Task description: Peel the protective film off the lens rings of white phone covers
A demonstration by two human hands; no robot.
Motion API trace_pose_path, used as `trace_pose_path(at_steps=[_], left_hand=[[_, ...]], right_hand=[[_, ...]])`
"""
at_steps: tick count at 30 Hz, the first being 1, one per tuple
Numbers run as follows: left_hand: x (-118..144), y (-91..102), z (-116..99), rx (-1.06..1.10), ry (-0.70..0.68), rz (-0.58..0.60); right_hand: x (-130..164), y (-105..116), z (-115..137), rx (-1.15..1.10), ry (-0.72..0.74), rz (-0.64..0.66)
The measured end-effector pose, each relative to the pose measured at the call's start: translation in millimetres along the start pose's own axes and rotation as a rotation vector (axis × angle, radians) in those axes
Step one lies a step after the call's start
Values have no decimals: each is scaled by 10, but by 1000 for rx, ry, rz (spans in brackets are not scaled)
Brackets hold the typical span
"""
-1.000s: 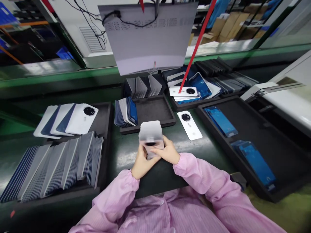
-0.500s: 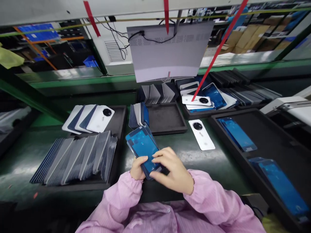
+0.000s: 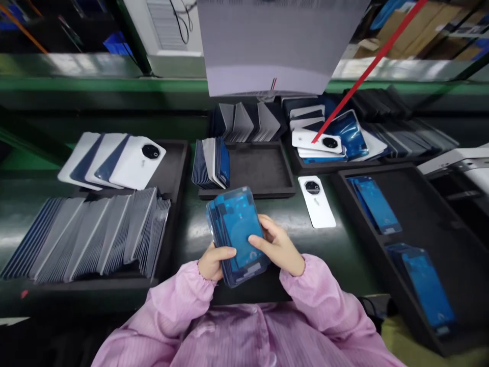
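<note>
Both hands hold a fanned stack of blue film-covered phone back panels in front of my body. On the left edge, my left hand is closed, its thumb lying over the lower panels. My right hand grips the right side, thumb on the top panel and fingers mostly hidden behind. A white phone back cover with a round black camera area lies on the bench just right of the stack. Beyond the stack, a black foam tray carries a small row of upright panels at its left end.
At left, another tray holds rows of grey-edged panels and several white covers. A large dark tray at right carries blue panels. More covers are piled behind. A grey monitor back and a red strip hang ahead.
My right hand has moved from over the stack's face to its right edge. The panels are now more upright and fanned wider. The camera view has tipped downward.
</note>
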State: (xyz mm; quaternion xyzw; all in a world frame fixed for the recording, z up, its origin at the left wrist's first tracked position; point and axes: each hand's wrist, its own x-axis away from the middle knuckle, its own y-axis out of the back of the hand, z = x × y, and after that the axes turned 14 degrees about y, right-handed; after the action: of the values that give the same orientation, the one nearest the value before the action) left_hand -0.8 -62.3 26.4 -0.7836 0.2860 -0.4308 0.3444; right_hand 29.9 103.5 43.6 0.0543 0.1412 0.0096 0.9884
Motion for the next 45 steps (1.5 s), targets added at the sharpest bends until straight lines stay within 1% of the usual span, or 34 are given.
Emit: trace_pose_path(at_steps=[2, 4, 6, 8, 9, 11, 14, 16, 18, 20, 23, 24, 27, 28, 29, 30, 32, 35, 37, 38, 39, 40, 43, 44, 45], left_hand=[[-2, 3, -16, 21, -1, -31], [1, 7, -37, 42, 2, -65], [7, 9, -62, 63, 11, -89], [15, 6, -84, 66, 9, -93], [19, 3, -90, 56, -3, -100], [25, -5, -90, 25, -46, -125], [28, -18, -63, -28, -128, -151], [29, -27, -40, -70, -159, -130], [33, -40, -24, -99, -170, -110], [42, -54, -18, -96, -168, -105], [64, -69, -24, -64, -155, -137], [72, -70, -29, -57, -152, -152], [94, -60, -42, -44, -148, -196], [98, -53, -44, -42, -149, -204], [99, -47, -44, -42, -153, -209], [96, -42, -42, -46, -158, -213], [83, -38, -34, -59, -172, -210], [57, -56, -15, -93, -184, -152], [53, -78, -6, -125, -191, -113], [58, -88, -3, -141, -193, -102], [68, -96, -3, -151, -194, -97], [80, -101, -4, -153, -191, -99], [118, -94, -15, -133, -166, -145], [126, -89, -19, -125, -160, -171], [130, -84, -23, -117, -157, -194]], right_hand=[[-25, 42, -26, -22, -17, -73], [-41, 105, -34, -61, -63, -207], [-44, 191, -19, -140, -133, -353], [-31, 265, 5, -240, -189, -427], [-20, 282, 13, -281, -202, -424], [6, 249, 7, -319, -204, -366], [38, 62, -58, -282, -156, -227], [55, -71, -111, -274, -124, -176], [67, -143, -148, -305, -125, -205], [68, -135, -160, -359, -166, -244], [38, -18, -127, -423, -222, -276], [21, 35, -106, -431, -226, -307], [-22, 191, -31, -421, -173, -455], [-26, 231, -11, -426, -148, -475], [-24, 258, 3, -436, -125, -465], [-18, 270, 8, -448, -116, -424], [1, 248, -6, -436, -135, -300], [16, 141, -61, -341, -180, -130], [11, 82, -90, -331, -198, -58], [6, 70, -95, -350, -207, -44], [1, 74, -95, -375, -218, -56], [-4, 94, -89, -397, -226, -98], [-15, 213, -48, -420, -201, -318], [-15, 254, -32, -425, -186, -363], [-14, 285, -20, -436, -170, -370]])
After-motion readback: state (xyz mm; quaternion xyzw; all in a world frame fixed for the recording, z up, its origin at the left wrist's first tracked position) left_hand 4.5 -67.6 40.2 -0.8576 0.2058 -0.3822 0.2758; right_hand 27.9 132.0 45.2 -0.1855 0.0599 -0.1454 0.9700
